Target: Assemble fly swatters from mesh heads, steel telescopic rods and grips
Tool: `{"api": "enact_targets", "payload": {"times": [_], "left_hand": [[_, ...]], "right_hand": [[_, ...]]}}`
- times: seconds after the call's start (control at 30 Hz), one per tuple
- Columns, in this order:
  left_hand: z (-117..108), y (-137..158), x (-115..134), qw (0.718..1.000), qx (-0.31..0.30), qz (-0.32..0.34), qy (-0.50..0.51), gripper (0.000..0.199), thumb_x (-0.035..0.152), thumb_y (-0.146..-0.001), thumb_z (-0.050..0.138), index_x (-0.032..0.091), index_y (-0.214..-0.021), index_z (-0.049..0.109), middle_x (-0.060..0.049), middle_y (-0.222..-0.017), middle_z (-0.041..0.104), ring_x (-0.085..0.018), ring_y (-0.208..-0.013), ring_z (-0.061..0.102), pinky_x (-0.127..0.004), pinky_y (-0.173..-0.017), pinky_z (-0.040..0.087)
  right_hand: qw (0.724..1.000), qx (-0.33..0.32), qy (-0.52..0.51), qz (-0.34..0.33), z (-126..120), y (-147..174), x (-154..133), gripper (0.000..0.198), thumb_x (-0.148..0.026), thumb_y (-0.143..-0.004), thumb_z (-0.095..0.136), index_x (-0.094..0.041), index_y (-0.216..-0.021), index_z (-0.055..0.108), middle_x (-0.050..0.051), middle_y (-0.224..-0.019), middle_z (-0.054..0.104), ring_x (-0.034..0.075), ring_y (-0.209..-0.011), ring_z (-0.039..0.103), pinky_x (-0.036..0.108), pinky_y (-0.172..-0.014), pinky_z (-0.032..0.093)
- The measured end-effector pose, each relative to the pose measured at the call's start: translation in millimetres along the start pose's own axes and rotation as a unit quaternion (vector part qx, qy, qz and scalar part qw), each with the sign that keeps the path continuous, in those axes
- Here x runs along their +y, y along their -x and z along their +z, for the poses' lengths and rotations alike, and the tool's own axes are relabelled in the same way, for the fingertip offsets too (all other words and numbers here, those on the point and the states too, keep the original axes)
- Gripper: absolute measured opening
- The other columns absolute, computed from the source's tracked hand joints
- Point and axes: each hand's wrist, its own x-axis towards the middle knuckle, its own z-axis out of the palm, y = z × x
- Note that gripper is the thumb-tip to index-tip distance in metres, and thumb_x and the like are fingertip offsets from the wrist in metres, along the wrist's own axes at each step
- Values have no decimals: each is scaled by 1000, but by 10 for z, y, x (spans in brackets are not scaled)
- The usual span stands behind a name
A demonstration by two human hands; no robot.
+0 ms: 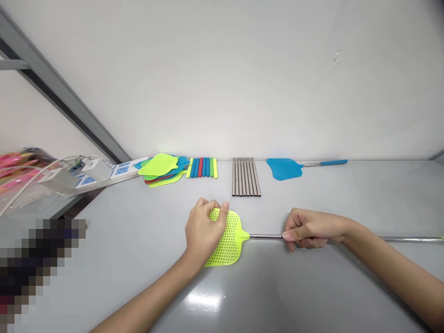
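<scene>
A yellow-green fly swatter (233, 238) lies across the middle of the view, its perforated head to the left and its long metal rod running off to the right. My left hand (206, 226) grips the head, thumb on top and fingers curled over the far edge. Around the rod, a short way right of the head, my right hand (307, 230) is closed. Past that hand the rod stretches to the right edge, where a bit of yellow-green shows. My palms hide part of the head and of the rod.
Along the wall lie a stack of coloured swatter heads (159, 166), a row of coloured grip sleeves (202, 168), several metal tubes (245, 178) and a blue fly swatter (285, 169). A power strip (120, 172) with plugged-in adapters and cables sits at the left.
</scene>
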Motion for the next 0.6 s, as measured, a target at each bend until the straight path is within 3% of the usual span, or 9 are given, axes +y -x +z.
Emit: {"api": "enact_targets", "payload": {"times": [0.23, 0.6], "left_hand": [[3, -44, -16, 999, -40, 5, 24, 35, 48, -77, 38, 21, -60, 52, 0, -69, 47, -16, -69, 51, -27, -59, 36], [8, -82, -52, 998, -40, 24, 39, 32, 47, -76, 40, 21, -63, 54, 1, -70, 50, -15, -69, 52, -27, -63, 37]], "right_hand": [[1000, -10, -15, -6, -16, 6, 25, 31, -39, -74, 56, -9, -72, 64, -7, -39, 38, 1, -32, 22, 15, -28, 11], [999, -33, -37, -8, -36, -1, 57, 30, -38, -75, 55, -9, -78, 64, -7, -40, 44, 1, -25, 28, 14, -24, 16]]}}
